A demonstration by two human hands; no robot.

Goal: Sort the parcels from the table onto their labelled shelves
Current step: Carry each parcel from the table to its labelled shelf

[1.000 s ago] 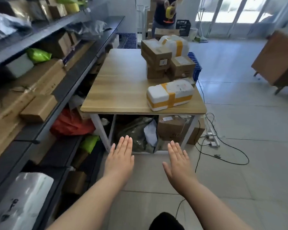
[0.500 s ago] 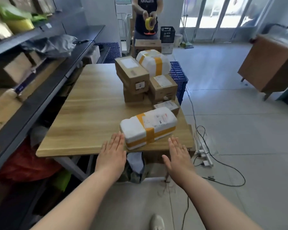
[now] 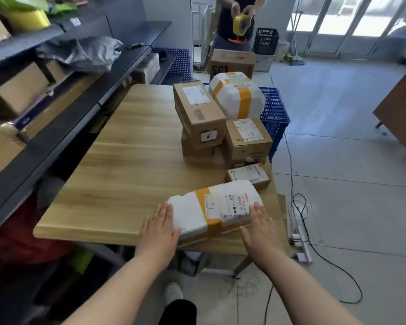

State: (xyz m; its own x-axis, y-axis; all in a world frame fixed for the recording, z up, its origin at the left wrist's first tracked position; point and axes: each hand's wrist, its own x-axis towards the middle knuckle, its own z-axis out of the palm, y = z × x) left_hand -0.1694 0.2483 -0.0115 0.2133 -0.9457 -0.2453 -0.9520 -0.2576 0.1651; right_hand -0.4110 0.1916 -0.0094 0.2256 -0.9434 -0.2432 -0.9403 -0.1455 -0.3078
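Nearest the camera, both bare forearms reach forward to the white foam parcel (image 3: 211, 207), which is bound with a band of orange tape and lies at the near edge of the tabletop (image 3: 127, 172). The left hand (image 3: 158, 231) is at the parcel's left end and the right hand (image 3: 260, 231) at its right end. Each has its fingers (image 3: 165, 213) straight and held together, curled round nothing. The left fingertips appear to touch the foam. The right ones overlap the parcel's right corner, but I cannot tell whether they are in contact.

The parcel sits directly between the two palms. Its long axis runs left to right across the person, with the right end a little farther away. Neither hand is clearly nearer, so the next move is probably a two-handed squeeze on the short ends followed by a lift. The printed label faces up and carries a handwritten mark too small to read with confidence.

Just beyond the parcel's right end lies a small flat box (image 3: 247, 175). Farther behind it is a stack of cardboard boxes (image 3: 198, 113) with a second foam parcel (image 3: 237, 95) on top. To the right of that stack, off the tabletop, stands a blue crate (image 3: 275, 113).

Left of the parcel, across the bare wood, run the dark shelves (image 3: 56, 127), which hold boxes and bags. Farthest back, another person handles a roll of yellow tape (image 3: 240, 23).
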